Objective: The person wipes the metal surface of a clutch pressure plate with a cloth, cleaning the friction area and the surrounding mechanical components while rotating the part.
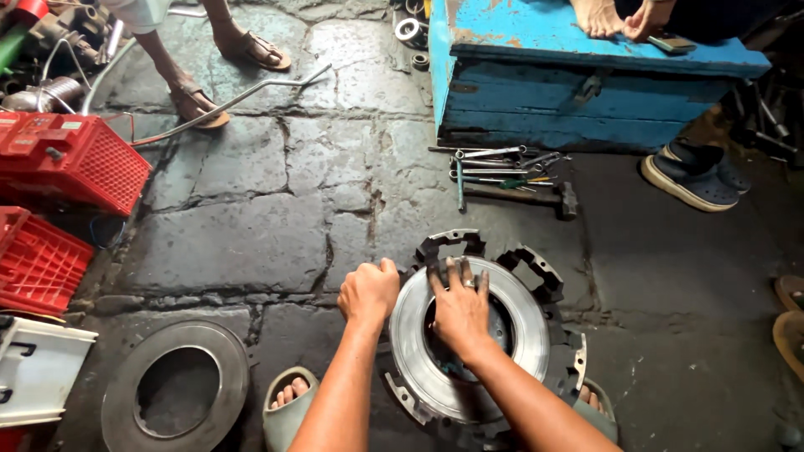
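Hands on shiny steel ring, notched housing

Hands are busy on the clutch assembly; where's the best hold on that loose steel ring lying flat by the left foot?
Probably the steel ring at its inner edge, from above: it lies flat on the stone floor, so fingers can hook through the wide centre hole rather than pry the outer rim.
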